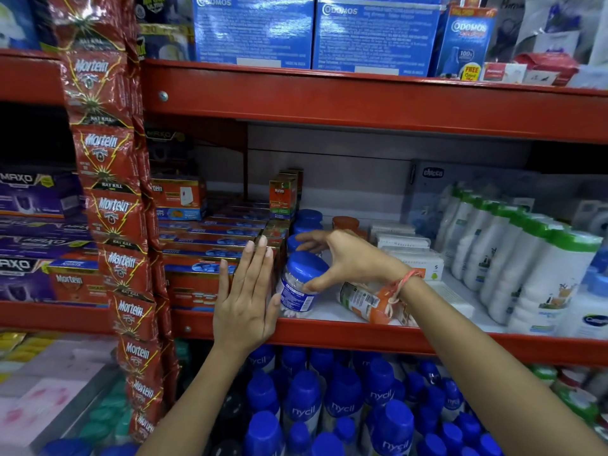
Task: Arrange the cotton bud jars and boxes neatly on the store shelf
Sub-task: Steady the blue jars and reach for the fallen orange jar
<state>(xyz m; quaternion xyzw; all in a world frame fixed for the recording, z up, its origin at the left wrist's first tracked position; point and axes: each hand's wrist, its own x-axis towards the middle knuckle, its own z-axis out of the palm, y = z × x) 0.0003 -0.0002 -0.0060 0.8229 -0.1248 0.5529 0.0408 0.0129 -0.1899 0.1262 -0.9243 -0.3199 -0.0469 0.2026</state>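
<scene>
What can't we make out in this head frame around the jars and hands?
- Head view: lying orange-lid jar, its lid end hidden by the right hand wrist.
- Blue-lid jars behind: bodies hidden by the front blue-lid jar and the right hand.
- Front jar's label text: too small and blurred.
- Left hand: palm contact with the jar faces away, cannot tell.
- White cotton bud boxes: print too small.

Four blue-lid jars (pixel 301 280), two orange jars (pixel 367 302) and three white boxes (pixel 416 260) are seen mid-frame. Two hands (pixel 245 299) are seen.
</scene>
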